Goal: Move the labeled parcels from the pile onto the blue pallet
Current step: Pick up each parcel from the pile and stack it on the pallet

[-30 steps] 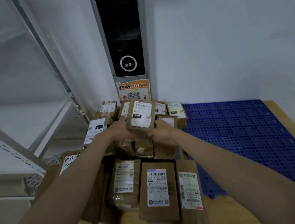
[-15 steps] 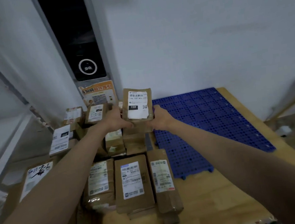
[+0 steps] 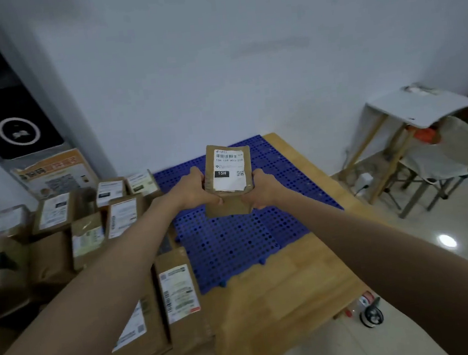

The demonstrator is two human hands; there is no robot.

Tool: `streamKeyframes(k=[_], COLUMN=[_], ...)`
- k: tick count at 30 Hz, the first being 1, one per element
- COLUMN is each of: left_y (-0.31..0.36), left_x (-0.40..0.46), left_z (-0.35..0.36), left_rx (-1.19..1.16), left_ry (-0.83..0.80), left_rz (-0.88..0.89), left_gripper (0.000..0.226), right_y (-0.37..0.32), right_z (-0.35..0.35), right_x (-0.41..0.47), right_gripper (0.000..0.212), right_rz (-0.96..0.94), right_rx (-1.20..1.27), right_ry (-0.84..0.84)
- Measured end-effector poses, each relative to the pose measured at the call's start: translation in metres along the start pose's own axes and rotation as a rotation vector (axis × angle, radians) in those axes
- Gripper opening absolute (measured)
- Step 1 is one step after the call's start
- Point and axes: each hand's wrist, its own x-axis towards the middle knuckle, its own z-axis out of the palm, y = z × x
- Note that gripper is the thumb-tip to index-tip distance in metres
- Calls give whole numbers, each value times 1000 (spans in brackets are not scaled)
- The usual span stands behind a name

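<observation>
Nearest on the wooden bench [image 3: 284, 294], brown labelled parcels [image 3: 179, 294] lie in a pile at the left. Beyond them, the left hand [image 3: 192, 192] and right hand [image 3: 263, 187] each grip one side of a brown parcel marked 15H [image 3: 228, 178], label up, held above the blue pallet [image 3: 234, 241]. Further parcels sit against the white wall [image 3: 214, 62].

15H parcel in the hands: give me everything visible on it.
The 15H parcel is a small brown paper-wrapped packet, upright, tilted slightly back. A white shipping label faces the camera, with a barcode, a black "15H" block and a QR code. Its lower end looks folded. The left hand and right hand grip its lower sides, holding it above the blue pallet.
</observation>
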Motion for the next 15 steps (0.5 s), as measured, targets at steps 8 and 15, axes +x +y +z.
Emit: streamKeyframes(k=[8,15], left_y=[105,170], left_x=[42,67], left_z=[90,152], left_rx=[-55,-113], left_ry=[-75,-28], left_rz=[-6,-87], left_gripper=[70,90], right_y=[115,181], right_z=[-85,-148], right_x=[4,17], right_gripper=[56,50], right_rz=[30,-43], right_rx=[5,-35], right_ry=[15,-41])
